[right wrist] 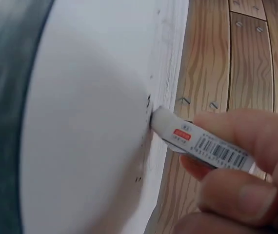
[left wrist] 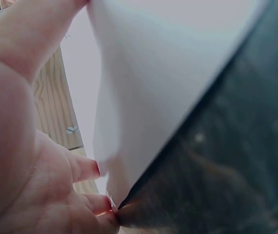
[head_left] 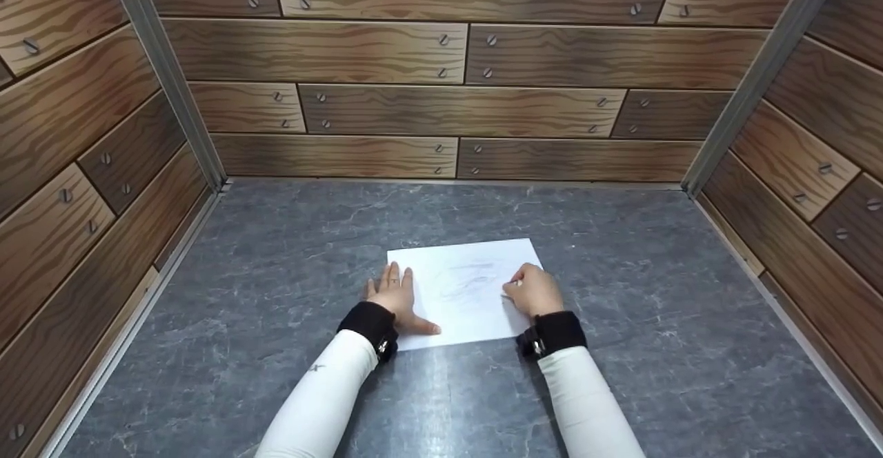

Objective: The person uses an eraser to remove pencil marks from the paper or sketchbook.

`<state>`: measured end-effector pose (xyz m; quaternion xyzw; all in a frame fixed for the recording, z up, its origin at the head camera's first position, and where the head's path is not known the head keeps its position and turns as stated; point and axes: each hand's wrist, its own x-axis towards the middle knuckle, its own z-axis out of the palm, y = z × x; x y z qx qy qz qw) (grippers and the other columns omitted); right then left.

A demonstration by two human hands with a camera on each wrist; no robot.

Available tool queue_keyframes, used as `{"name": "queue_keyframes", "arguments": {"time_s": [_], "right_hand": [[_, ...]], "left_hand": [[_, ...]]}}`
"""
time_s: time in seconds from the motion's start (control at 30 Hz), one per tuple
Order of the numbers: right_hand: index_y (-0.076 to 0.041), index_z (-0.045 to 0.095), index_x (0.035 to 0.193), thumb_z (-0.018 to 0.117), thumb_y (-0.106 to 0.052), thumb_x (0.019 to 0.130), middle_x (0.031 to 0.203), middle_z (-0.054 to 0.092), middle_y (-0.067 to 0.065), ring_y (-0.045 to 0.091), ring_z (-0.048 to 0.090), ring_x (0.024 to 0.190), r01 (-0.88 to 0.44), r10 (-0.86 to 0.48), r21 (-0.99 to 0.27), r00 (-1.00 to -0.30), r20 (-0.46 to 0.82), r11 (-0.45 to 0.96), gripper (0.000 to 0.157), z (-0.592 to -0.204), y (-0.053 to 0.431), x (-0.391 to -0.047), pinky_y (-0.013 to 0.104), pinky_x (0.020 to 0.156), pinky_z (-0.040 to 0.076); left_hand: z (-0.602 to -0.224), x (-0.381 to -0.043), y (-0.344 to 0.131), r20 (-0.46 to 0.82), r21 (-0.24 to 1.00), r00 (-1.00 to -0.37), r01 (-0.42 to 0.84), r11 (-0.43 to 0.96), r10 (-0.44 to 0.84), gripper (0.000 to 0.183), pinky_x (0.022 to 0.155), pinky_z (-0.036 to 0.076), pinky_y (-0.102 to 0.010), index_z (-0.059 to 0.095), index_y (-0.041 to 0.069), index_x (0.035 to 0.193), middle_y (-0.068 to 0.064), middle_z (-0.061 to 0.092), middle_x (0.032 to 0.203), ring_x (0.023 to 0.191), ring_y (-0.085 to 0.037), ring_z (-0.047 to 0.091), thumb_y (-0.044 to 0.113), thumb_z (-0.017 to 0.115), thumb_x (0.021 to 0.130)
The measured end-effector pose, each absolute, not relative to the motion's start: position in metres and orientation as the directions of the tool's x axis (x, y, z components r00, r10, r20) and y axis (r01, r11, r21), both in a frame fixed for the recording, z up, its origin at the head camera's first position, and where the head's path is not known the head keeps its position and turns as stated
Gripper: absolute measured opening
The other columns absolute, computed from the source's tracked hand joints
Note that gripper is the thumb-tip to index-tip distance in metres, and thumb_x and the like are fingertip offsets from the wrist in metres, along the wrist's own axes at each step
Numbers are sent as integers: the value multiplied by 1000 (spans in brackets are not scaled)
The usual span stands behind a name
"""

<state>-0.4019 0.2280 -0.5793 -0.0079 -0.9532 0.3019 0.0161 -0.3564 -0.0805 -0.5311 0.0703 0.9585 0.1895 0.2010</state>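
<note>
A white sheet of paper (head_left: 455, 313) with faint grey pencil smudges lies on the dark table. My left hand (head_left: 397, 299) rests on its left side, fingers spread and straight, the thumb along the lower edge. In the left wrist view the left hand's palm (left wrist: 36, 180) shows beside the paper (left wrist: 148, 87). My right hand (head_left: 538, 292) is at the paper's right side and pinches a white eraser (right wrist: 202, 144) in a sleeve printed with a barcode. The eraser's rounded tip touches the paper (right wrist: 90, 97) next to small dark crumbs.
The grey marbled tabletop (head_left: 276, 258) surrounds the paper. Wood-patterned walls (head_left: 386, 110) with printed screws stand at the back and both sides, joined by grey metal corner posts (head_left: 169, 72). Black bands (head_left: 562, 330) with cameras wrap both wrists.
</note>
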Motion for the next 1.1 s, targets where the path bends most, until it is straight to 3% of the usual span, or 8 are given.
{"name": "queue_keyframes", "arguments": {"time_s": [0.2,0.43,0.67,0.93,1.1], "right_hand": [[-13,80,100,84,-29,101,86,74,4,19,65,79,-98,-140,-628,-990,-17,772,16,-580,220,-404,33,74,53],[-10,76,99,82,-23,101,95,80,11,25,69,83,-6,6,-553,-1000,20,833,15,-577,226,-400,36,76,55],[-13,80,97,85,-26,102,88,75,4,19,65,79,-76,-107,-608,-994,-15,790,14,-578,210,-398,32,73,52],[-11,75,97,83,-24,102,92,78,10,25,68,81,8,11,-560,-1000,3,828,16,-578,230,-404,34,73,51],[-14,78,98,84,-29,102,89,74,5,20,65,79,-67,-97,-614,-995,-15,786,17,-580,223,-404,32,72,51]], "left_hand": [[-529,-357,-80,-357,387,-909,65,920,214,144,149,3,-73,11,-3,187,-34,-4,195,187,-47,-4,67,95,92],[-530,-357,-80,-351,392,-908,79,916,229,143,149,2,-74,11,-4,187,-35,-5,195,186,-48,-5,66,94,94],[-533,-360,-80,-355,391,-909,67,918,218,144,149,4,-74,11,-2,187,-33,-5,196,187,-47,-5,67,95,92],[-533,-362,-81,-359,392,-905,76,917,229,147,149,4,-75,11,-2,187,-34,-5,195,187,-48,-5,69,95,91],[-534,-361,-81,-359,384,-906,75,920,223,146,149,6,-75,12,-3,187,-35,-3,195,186,-49,-3,70,95,91]]}}
